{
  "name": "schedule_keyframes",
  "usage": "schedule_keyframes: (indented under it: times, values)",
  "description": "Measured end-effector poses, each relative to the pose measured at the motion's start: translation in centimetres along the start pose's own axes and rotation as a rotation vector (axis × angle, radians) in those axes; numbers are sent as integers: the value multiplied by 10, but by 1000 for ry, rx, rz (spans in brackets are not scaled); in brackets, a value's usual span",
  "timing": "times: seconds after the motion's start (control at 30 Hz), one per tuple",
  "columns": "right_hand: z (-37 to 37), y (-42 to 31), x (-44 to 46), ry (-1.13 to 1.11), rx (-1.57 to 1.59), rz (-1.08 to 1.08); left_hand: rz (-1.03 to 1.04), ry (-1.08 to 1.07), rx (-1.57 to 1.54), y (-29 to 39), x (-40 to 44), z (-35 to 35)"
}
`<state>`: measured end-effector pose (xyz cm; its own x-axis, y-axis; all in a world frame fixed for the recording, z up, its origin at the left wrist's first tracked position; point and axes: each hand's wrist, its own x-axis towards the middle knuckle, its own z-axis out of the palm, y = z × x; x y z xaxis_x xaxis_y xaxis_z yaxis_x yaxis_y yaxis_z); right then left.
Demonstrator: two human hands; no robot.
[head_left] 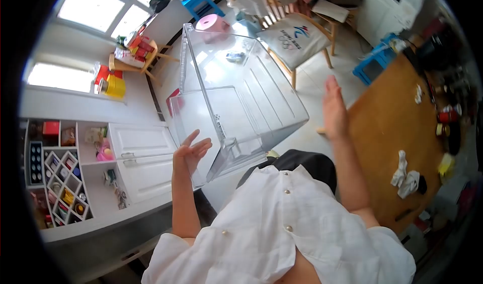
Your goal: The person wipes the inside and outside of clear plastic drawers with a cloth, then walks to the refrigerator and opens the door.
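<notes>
A large clear plastic drawer [241,93] is tilted in front of my body, above the tiled floor. My left hand [192,151] is at its lower left side, seen by the clear wall, with the fingers spread. Whether the palm presses on the plastic cannot be made out. My right hand [334,105] is raised to the right of the drawer, apart from it, fingers stretched out and nothing in it.
A wooden table [390,133] with white cloths [406,176] is at the right. Ahead stand a chair [292,40] with a printed cushion, a pink round stool [212,25] and blue stools [375,62]. White cabinets [143,143] line the left.
</notes>
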<state>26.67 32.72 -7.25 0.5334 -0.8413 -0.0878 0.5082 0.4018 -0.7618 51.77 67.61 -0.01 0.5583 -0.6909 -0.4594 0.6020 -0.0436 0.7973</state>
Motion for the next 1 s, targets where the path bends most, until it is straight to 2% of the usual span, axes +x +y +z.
schedule_keyframes:
  times: [0.03,0.2,0.23,0.27,0.33,0.4,0.43,0.47,0.57,0.63,0.7,0.73,0.8,0.87,0.9,0.93,0.97,1.0]
  values:
    - [43,34,13,30,146,15,10,0,-41,5,5,-17]
    - [144,208,-1,-594,-1703,-539,1,-3,-244,30,17,-124]
    - [164,228,1,-715,-2065,-687,3,-12,-278,43,20,-126]
    - [181,245,6,-829,-2427,-846,-44,75,-204,59,13,-128]
    - [231,235,30,-860,-1211,84,-4,94,-157,75,21,-152]
    - [275,218,62,-608,94,780,0,117,-148,90,36,-170]
    - [293,224,94,-643,133,702,-6,124,-142,96,41,-178]
    - [324,214,123,-586,133,626,-12,134,-135,102,46,-185]
    - [386,203,207,-703,297,367,28,175,-214,114,68,-201]
    - [420,219,232,-675,150,306,73,176,-226,128,91,-217]
    - [439,249,253,-714,192,353,112,160,-231,149,120,-235]
    - [433,299,282,-712,342,543,118,158,-245,162,137,-243]
    - [452,358,280,-717,152,378,122,162,-272,190,169,-256]
    - [463,362,262,-680,-29,712,170,195,-323,224,200,-257]
    - [454,393,265,-689,-81,820,191,211,-346,242,214,-259]
    - [437,444,274,-786,64,958,224,238,-318,263,230,-264]
    - [450,411,268,-793,137,1203,254,273,-301,280,244,-267]
    - [451,417,273,-814,160,1351,283,314,-289,291,253,-273]
